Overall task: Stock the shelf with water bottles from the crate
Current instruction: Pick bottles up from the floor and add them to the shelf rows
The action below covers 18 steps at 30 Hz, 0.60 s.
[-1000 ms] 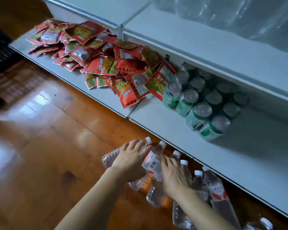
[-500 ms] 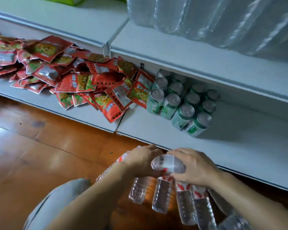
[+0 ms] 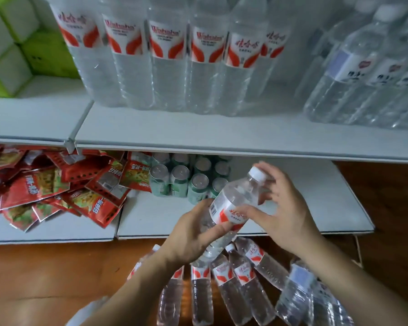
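We grip a tilted bottle [image 3: 236,198] with our left hand [image 3: 193,234] and right hand [image 3: 283,208]. More bottles [image 3: 231,278] lie on the floor below, before the shelf [image 3: 222,137].

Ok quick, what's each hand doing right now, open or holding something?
Left hand: holding the lower body of the bottle.
Right hand: thumb on the same bottle's label, fingers spread near the cap; grip cannot be told.

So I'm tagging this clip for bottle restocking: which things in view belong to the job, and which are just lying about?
Part of the job:
- water bottle, held by left hand and right hand
- loose bottles on the floor
- upper shelf with its standing water bottles

Just there:
- red snack packets
- green cans
- green boxes
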Tool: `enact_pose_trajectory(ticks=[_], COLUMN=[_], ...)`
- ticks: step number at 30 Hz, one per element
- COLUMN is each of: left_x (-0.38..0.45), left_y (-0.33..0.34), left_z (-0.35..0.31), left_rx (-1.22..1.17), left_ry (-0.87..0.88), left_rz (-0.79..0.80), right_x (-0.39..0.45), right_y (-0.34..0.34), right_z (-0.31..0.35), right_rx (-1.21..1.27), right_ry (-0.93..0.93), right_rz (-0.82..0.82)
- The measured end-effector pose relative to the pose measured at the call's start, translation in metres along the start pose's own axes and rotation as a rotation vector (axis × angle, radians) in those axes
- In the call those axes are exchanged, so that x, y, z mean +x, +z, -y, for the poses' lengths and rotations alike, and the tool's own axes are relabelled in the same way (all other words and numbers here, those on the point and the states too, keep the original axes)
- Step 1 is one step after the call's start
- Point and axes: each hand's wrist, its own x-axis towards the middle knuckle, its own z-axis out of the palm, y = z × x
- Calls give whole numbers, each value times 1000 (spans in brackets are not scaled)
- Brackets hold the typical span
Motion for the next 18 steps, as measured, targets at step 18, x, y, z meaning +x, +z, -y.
enact_pose_trajectory(ticks=[18], left_x=[54], left_y=[54], left_z=[-137], left_rx=[-132], left_ry=[336], left_rz=[-557], right_x=[36], right_y=[-50], right_z=[8], right_rx=[331], right_ry=[-240], right_rz=[77])
